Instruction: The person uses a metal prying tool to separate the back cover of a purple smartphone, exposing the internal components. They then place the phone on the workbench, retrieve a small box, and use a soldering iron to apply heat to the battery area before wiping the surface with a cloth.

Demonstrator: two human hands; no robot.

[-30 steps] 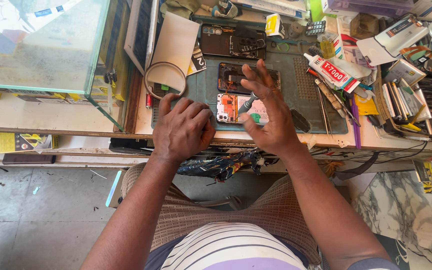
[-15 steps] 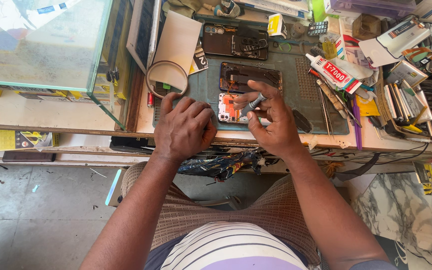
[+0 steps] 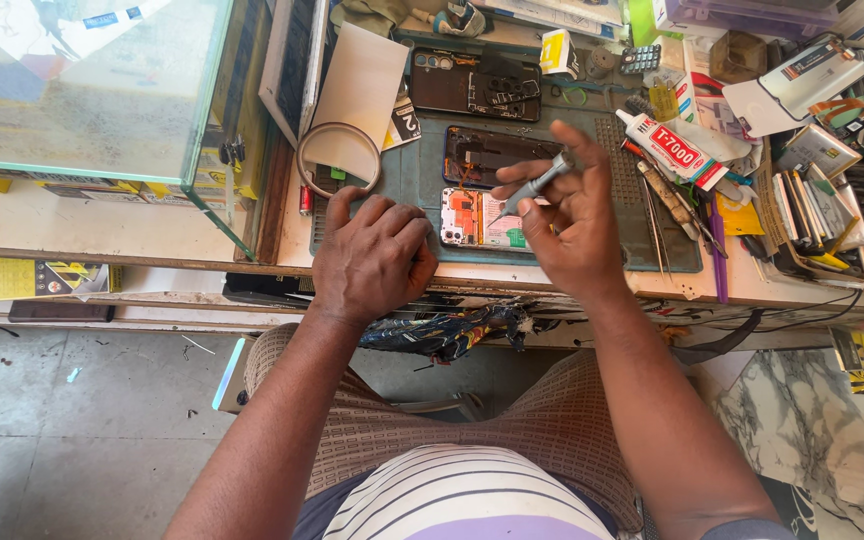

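An opened phone [image 3: 480, 218] with its orange and green insides showing lies on a dark green work mat [image 3: 422, 175]. My left hand [image 3: 372, 255] rests curled on the mat's near edge, its fingers touching the phone's left end. My right hand [image 3: 567, 215] hovers over the phone's right end and grips a slim grey screwdriver [image 3: 535, 186], tip pointing down-left toward the phone. A second opened phone frame [image 3: 497, 155] lies just beyond, and a dark back cover [image 3: 475, 85] lies farther back.
A glass case [image 3: 92, 90] fills the left of the bench. A ring [image 3: 339, 158] and white card [image 3: 362, 85] sit left of the mat. A glue tube [image 3: 667, 145], tweezers [image 3: 660, 215] and cluttered parts [image 3: 832, 190] crowd the right. Tangled wires [image 3: 452, 330] hang below the bench edge.
My right hand lifted from lying flat over the phone, picked up the grey screwdriver and now holds it raised above the phone. My left hand has barely moved.
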